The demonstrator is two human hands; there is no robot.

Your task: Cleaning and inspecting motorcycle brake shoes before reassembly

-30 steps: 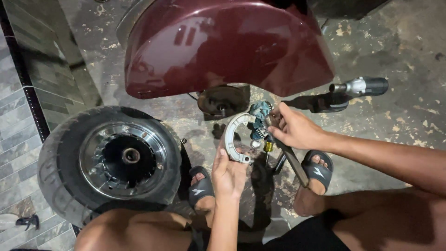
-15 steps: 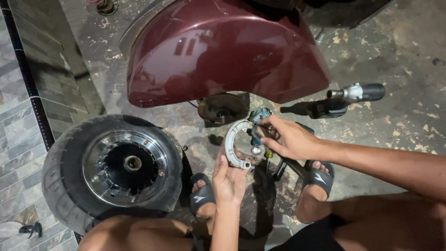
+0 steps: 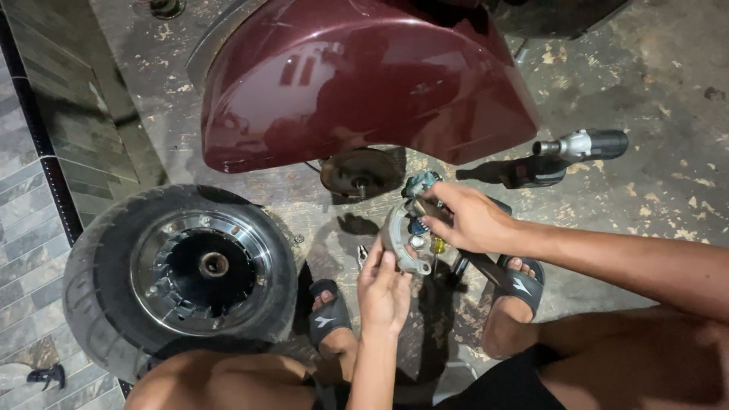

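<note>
Nearest, the left hand [image 3: 383, 292] grips the lower edge of a round metal brake plate [image 3: 401, 237], held above the concrete floor [image 3: 645, 68] between 2 sandalled feet. The right hand [image 3: 467, 216] closes on the plate's upper side, pinching what may be a small tool. A removed wheel [image 3: 182, 277] lies left; beyond, a cordless driver [image 3: 566, 156] and the maroon fender [image 3: 357, 83].

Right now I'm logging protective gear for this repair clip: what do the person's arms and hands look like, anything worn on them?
Both arms are bare, with no sleeves in view. The left hand and right hand wear no gloves, and no watch, ring or wristband shows. The fingers look slightly smudged, though the dim light makes that hard to confirm.
</note>
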